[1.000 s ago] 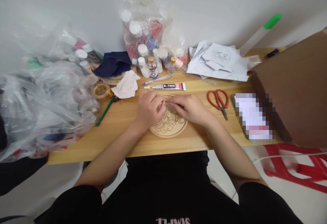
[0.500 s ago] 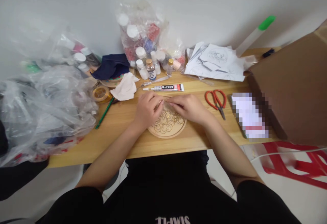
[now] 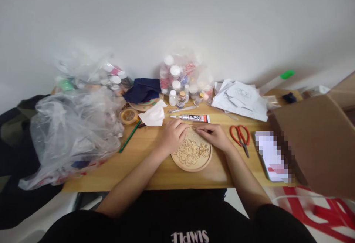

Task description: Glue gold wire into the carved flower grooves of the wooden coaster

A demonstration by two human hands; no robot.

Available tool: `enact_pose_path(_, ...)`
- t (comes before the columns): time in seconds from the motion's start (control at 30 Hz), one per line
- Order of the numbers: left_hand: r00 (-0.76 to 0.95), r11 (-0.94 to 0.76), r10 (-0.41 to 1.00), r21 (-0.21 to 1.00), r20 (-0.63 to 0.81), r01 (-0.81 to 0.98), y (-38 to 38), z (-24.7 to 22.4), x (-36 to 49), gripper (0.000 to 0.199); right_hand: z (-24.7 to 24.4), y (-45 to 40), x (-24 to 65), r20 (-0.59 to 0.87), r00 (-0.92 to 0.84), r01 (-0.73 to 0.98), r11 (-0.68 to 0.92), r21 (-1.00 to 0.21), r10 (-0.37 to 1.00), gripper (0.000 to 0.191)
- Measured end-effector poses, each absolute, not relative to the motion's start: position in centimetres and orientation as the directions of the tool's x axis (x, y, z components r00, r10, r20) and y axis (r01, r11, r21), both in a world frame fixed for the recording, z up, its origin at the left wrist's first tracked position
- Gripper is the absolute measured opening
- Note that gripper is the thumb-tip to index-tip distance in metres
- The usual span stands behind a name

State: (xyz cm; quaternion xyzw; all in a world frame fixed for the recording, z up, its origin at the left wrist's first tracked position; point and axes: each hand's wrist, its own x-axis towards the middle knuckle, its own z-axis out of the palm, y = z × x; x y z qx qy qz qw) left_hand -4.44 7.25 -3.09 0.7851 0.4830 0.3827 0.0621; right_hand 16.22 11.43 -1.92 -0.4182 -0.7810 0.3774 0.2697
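Observation:
A round pale wooden disc (image 3: 191, 161) with a raised rim lies on the table before me. Gold outlines of a large flower and smaller shapes cover its near part. Over the disc's far left side, my left hand (image 3: 174, 136) has its fingers curled and pinched together. My right hand (image 3: 213, 136) pinches thumb against forefinger above the far right side. Whatever thin piece is between the fingertips is too small to make out. Just beyond the hands lies a B-7000 glue tube (image 3: 194, 118) with a white nozzle.
Red-handled pliers (image 3: 240, 139) and a phone (image 3: 270, 158) lie to the right, beside a cardboard box (image 3: 310, 143). Leftward are a green pencil (image 3: 129, 136), a wire spool (image 3: 129, 116), white tissue (image 3: 153, 113) and plastic bags (image 3: 74, 121). Small bottles (image 3: 181, 99) and papers (image 3: 240, 101) line the wall.
My view has tilted up and shifted left, so everything appears lower and further right. Both hands stay at the disc's far side, fingers still pinched.

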Motion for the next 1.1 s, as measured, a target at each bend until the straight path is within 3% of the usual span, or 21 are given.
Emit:
enact_pose_path(0.17, 0.194, -0.495, 0.825, 0.512, 0.531, 0.702, 7.5, -3.0, -4.5, 0.018, -2.4, 11.9, 15.9, 0.083, -0.488, 0.458, 0.336, -0.823, 0.869, 0.038)
enact_pose_path(0.5, 0.109, -0.367, 0.913, 0.672, 0.393, 0.643, 8.1, -4.4, -4.9, 0.019, -1.8, 13.3, 16.3, -0.116, -0.556, 0.492, 0.213, -0.844, 0.823, 0.028)
enact_pose_path(0.87, 0.047, -0.342, 0.912, 0.692, 0.408, 0.635, 8.2, -4.5, -4.9, 0.016, -2.1, 12.5, 16.5, 0.0, -0.528, 0.432, 0.269, -0.861, 0.849, 0.023)
enact_pose_path(1.1, 0.194, -0.446, 0.89, 0.703, 0.412, 0.554, 8.3, -4.2, -5.0, 0.02, -2.5, 12.2, 16.5, 0.022, -0.524, 0.464, 0.307, -0.831, 0.852, 0.02)
